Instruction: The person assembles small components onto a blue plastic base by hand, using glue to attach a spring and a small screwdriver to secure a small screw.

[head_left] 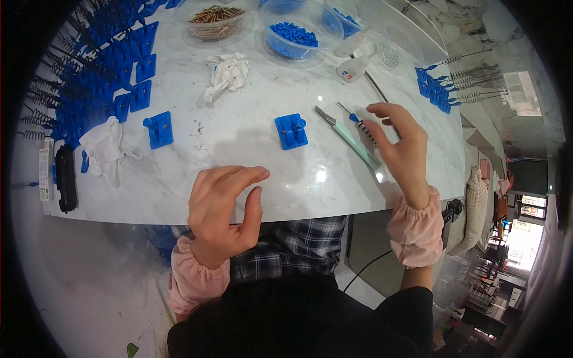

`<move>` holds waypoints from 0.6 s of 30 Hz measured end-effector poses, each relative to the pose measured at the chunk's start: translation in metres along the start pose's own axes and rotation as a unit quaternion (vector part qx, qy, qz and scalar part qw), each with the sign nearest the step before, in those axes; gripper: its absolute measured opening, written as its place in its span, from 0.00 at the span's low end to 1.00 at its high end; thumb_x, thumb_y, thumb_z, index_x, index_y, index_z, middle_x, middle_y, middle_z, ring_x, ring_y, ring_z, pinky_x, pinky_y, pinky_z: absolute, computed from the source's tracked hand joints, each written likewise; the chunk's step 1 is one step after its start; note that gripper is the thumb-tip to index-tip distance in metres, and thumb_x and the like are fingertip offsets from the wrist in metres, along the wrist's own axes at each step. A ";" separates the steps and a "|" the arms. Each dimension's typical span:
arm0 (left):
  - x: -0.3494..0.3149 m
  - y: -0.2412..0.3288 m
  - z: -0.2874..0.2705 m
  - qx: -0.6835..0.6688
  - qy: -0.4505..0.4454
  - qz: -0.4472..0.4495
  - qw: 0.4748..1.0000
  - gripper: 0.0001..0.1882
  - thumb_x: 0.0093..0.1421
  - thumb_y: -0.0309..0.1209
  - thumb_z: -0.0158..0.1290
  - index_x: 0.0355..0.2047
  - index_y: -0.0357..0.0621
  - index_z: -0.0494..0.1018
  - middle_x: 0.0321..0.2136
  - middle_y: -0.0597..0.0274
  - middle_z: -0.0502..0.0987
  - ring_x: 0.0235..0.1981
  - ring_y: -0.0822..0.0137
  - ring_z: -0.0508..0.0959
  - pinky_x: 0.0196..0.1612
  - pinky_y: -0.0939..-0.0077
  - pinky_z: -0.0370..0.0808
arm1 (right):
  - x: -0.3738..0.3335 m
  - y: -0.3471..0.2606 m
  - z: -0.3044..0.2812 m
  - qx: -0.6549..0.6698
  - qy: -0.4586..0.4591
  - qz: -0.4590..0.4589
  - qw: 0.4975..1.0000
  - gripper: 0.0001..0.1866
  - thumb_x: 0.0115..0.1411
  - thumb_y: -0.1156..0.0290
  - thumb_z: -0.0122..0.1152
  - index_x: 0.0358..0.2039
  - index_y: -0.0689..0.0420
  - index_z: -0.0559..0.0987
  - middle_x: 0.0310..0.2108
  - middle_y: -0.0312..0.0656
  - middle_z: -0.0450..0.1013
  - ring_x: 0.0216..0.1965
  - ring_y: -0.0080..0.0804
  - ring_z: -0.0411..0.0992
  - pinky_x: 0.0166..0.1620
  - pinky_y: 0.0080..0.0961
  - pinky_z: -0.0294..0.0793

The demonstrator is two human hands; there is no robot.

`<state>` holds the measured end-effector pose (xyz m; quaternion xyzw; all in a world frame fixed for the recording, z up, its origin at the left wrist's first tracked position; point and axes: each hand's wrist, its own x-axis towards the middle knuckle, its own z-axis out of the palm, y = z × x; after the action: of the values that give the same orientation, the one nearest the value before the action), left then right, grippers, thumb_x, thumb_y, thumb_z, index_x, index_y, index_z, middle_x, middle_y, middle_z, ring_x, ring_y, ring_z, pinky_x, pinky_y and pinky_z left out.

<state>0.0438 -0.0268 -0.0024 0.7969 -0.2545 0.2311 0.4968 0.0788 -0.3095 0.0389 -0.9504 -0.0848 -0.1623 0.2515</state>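
Note:
My left hand (224,209) hovers over the near edge of the white marble table (250,161), fingers curved and apart, holding nothing. My right hand (403,146) is raised at the right, fingers spread and empty, just above a pale green utility knife (349,137) and a small blue-handled screwdriver (352,116). A blue square plastic part (291,130) lies on the table between the hands. A second blue part (159,129) lies further left.
Clear bowls at the back hold brass pins (215,22) and blue beads (293,36). Several blue parts with springs (101,71) crowd the left; more lie at right (441,89). Crumpled cloths (227,74) (104,146), a white bottle (353,68) and a black device (65,179) lie around.

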 end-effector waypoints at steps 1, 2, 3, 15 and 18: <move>0.001 0.002 -0.002 -0.016 -0.006 -0.007 1.000 0.17 0.43 0.14 0.55 0.36 0.37 0.75 0.32 0.60 0.80 0.31 0.59 0.78 0.34 0.71 0.72 | -0.004 -0.001 0.000 0.001 -0.004 0.002 1.000 0.12 0.50 0.76 0.66 0.37 0.59 0.79 0.36 0.44 0.76 0.36 0.39 0.75 0.38 0.27 0.73; 0.005 0.008 -0.007 -0.016 -0.007 -0.012 1.000 0.17 0.43 0.14 0.55 0.36 0.37 0.75 0.32 0.60 0.80 0.31 0.59 0.78 0.34 0.71 0.72 | -0.008 -0.002 0.000 -0.025 -0.010 -0.001 1.000 0.12 0.50 0.76 0.66 0.37 0.59 0.80 0.35 0.44 0.76 0.35 0.39 0.75 0.38 0.27 0.73; 0.014 0.018 -0.015 -0.043 -0.067 -0.005 0.997 0.18 0.45 0.13 0.52 0.39 0.38 0.74 0.33 0.57 0.80 0.33 0.60 0.78 0.36 0.72 0.72 | -0.010 -0.002 0.002 -0.049 -0.017 -0.006 0.999 0.12 0.50 0.76 0.66 0.37 0.59 0.80 0.35 0.44 0.76 0.34 0.39 0.75 0.38 0.27 0.73; 0.072 0.095 -0.073 -0.033 -0.214 0.074 0.974 0.14 0.55 0.25 0.50 0.44 0.48 0.69 0.37 0.57 0.78 0.30 0.68 0.75 0.28 0.72 0.65 | -0.005 -0.008 0.006 0.000 -0.010 -0.007 1.000 0.10 0.55 0.82 0.60 0.39 0.61 0.79 0.34 0.43 0.75 0.32 0.32 0.75 0.37 0.22 0.72; 0.090 0.116 -0.096 0.065 -0.341 -0.013 0.938 0.12 0.57 0.27 0.49 0.43 0.50 0.68 0.37 0.60 0.76 0.30 0.68 0.73 0.29 0.70 0.64 | -0.009 -0.013 -0.002 -0.013 0.025 -0.034 0.999 0.11 0.55 0.83 0.59 0.39 0.60 0.79 0.35 0.42 0.74 0.33 0.32 0.74 0.37 0.21 0.72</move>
<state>0.0275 0.0009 0.1697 0.8617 -0.3829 -0.0451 0.3298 0.0670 -0.3002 0.0428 -0.9458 -0.1082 -0.1959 0.2351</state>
